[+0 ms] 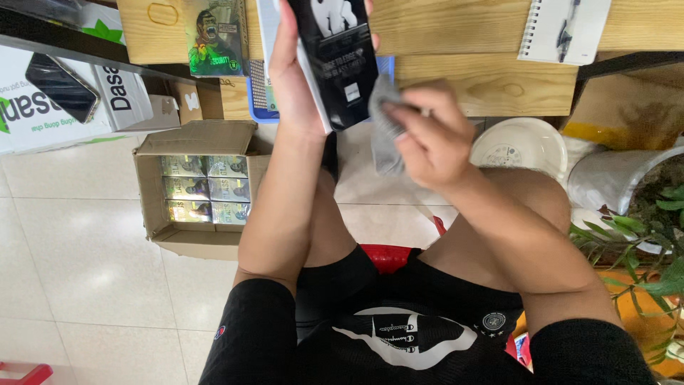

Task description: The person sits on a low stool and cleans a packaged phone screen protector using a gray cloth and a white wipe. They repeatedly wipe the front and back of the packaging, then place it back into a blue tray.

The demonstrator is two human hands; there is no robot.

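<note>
The left hand (pixel 292 78) clasps a black flat box (pixel 336 60) upright; the right hand (pixel 427 135) pinches a grey cloth (pixel 385 132) against its edge.

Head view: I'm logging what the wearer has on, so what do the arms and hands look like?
Both arms are bare to above the elbow, ending in short black sleeves. The left hand and right hand wear no gloves; no rings or watch show.

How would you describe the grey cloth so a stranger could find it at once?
Start at the wooden table along the top. Just below its edge, the left hand holds up a flat black box. The grey cloth is bunched in the right hand, pressed against that box: the only soft, crumpled thing there.
</note>
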